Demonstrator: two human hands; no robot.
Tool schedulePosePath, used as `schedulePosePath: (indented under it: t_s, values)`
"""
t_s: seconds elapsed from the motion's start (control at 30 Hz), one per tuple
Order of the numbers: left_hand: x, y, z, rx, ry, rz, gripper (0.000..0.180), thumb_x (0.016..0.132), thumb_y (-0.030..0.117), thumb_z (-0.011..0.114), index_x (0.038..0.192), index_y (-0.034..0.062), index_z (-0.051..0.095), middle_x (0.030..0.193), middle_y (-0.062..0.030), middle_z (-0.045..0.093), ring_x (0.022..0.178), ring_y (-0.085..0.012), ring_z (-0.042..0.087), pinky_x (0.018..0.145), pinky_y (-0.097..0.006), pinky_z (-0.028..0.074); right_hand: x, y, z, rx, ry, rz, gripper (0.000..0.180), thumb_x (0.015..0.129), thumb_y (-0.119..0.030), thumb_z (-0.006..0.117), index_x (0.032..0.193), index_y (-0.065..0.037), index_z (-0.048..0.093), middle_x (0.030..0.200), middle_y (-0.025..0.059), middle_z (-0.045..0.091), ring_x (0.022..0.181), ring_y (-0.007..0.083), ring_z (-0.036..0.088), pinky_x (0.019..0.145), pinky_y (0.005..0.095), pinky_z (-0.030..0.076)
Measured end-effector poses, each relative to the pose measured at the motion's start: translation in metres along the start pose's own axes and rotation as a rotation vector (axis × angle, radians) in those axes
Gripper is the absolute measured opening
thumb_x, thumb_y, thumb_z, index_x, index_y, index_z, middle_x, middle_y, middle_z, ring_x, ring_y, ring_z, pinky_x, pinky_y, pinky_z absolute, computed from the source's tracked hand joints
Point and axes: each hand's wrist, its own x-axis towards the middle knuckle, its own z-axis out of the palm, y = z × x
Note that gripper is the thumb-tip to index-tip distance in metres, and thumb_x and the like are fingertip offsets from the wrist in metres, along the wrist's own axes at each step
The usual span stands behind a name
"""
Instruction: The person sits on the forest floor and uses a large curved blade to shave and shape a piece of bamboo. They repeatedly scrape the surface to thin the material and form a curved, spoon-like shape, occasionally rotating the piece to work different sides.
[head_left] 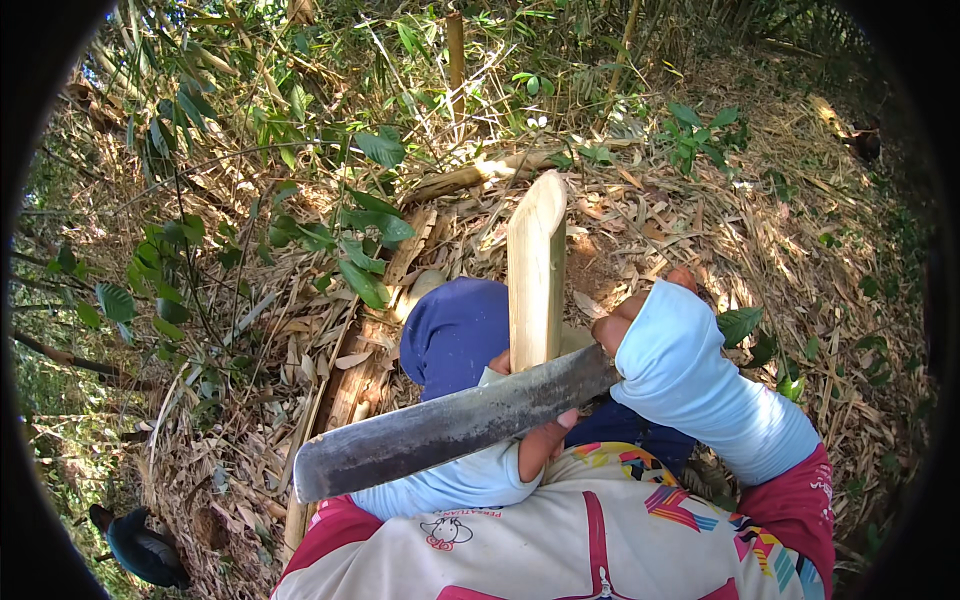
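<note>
Above leaf litter [640,215], a broad dark knife [455,420] slants in from the left, crossing before the lower end of an upright pale stick [537,280]; the left hand [541,448], partly hidden, grasps that end; rightmost, the right hand [628,318] clasps the knife's right end

Bright dappled sunlight, blackened corners.
</note>
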Motion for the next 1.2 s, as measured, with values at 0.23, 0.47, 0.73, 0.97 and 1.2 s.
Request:
schedulePosePath:
  t_s: [0.23, 0.47, 0.73, 0.97, 1.2]
  values:
    - [-0.003, -0.019, -0.016, 0.111, -0.053, -0.042, 0.055, 0.090, 0.014, 0.067, 0.132, -0.0012, 0.036, 0.083, -0.0020, 0.061, 0.069, -0.0064, 0.056, 0.063, -0.021, 0.045, 0.007, 0.005, -0.005, -0.014, 0.016, -0.014, 0.013, 0.067, -0.023, 0.062, 0.074, -0.013, 0.056, 0.060, 0.0014, 0.050, 0.061, 0.0248, 0.056, 0.061, 0.0522, 0.038]
    - [-0.006, -0.018, -0.012, 0.192, -0.019, -0.119, 0.046, 0.091, 0.016, 0.065, 0.128, -0.0012, 0.044, 0.096, -0.0090, 0.062, 0.088, -0.0141, 0.057, 0.080, -0.029, 0.046, 0.013, 0.009, -0.008, -0.061, 0.006, 0.016, 0.012, 0.070, -0.022, 0.062, 0.076, -0.012, 0.059, 0.062, 0.0029, 0.053, 0.064, 0.0263, 0.058, 0.064, 0.0533, 0.040]
    - [0.002, -0.009, -0.005, 0.203, -0.056, 0.065, 0.051, 0.088, 0.005, 0.059, 0.132, 0.0016, 0.034, 0.076, -0.0063, 0.054, 0.051, -0.0101, 0.051, 0.046, -0.024, 0.044, 0.023, 0.017, -0.017, -0.129, -0.009, 0.076, 0.016, 0.072, -0.023, 0.064, 0.085, -0.014, 0.062, 0.068, 0.0050, 0.059, 0.070, 0.0274, 0.062, 0.068, 0.0521, 0.041]
    - [0.000, -0.015, 0.003, 0.043, 0.004, 0.100, 0.060, 0.087, 0.006, 0.060, 0.135, 0.0046, 0.024, 0.077, -0.0066, 0.053, 0.049, -0.0104, 0.050, 0.046, -0.024, 0.044, 0.045, 0.028, -0.039, -0.095, -0.288, 0.330, 0.027, 0.072, -0.023, 0.071, 0.097, -0.013, 0.063, 0.084, 0.0099, 0.068, 0.084, 0.0318, 0.067, 0.082, 0.0468, 0.048]
    - [-0.001, -0.013, 0.004, 0.012, 0.029, 0.073, 0.058, 0.087, 0.004, 0.062, 0.133, 0.0058, 0.027, 0.079, -0.0074, 0.053, 0.050, -0.0113, 0.051, 0.047, -0.025, 0.045, 0.057, 0.042, -0.040, -0.017, -0.190, 0.393, 0.022, 0.081, -0.016, 0.067, 0.101, -0.006, 0.062, 0.076, 0.0138, 0.065, 0.076, 0.0312, 0.066, 0.068, 0.0445, 0.050]
